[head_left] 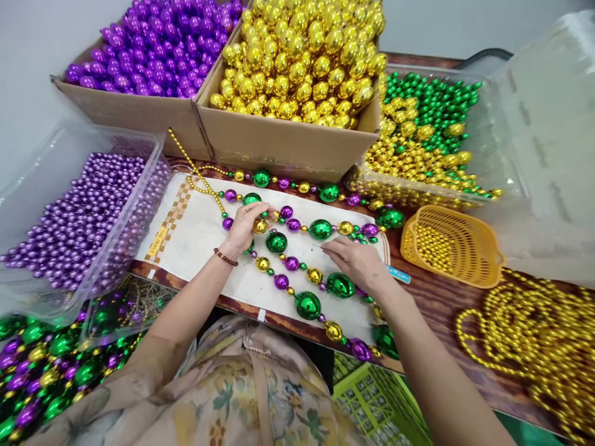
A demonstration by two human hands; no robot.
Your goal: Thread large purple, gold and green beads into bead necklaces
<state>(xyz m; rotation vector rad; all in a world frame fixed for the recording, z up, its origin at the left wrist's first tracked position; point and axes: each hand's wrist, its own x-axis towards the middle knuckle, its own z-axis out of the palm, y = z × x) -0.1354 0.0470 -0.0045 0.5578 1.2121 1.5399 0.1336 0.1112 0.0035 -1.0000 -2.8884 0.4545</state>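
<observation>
A strand of green, gold and purple beads (320, 229) lies in loops over a white cloth (227, 272) on the table. My left hand (245, 226), with a brown bead bracelet at its wrist, is closed on this strand, its fingertips pinching near a small gold bead. Right of it, my right hand (351, 257) hovers over the cloth with thumb and fingers pressed together. A faint thin line shows at its fingertips, too fine to name. Below that hand lies a large green bead (341, 285). A string of small gold beads (204, 186) trails off the strand's upper left.
Cardboard boxes of purple beads (158, 56) and gold beads (302, 62) stand at the back. Clear bins hold small purple beads (88, 217) and green and gold beads (427, 124). An orange basket (469, 254) and piled gold bead strings (534, 341) are at right.
</observation>
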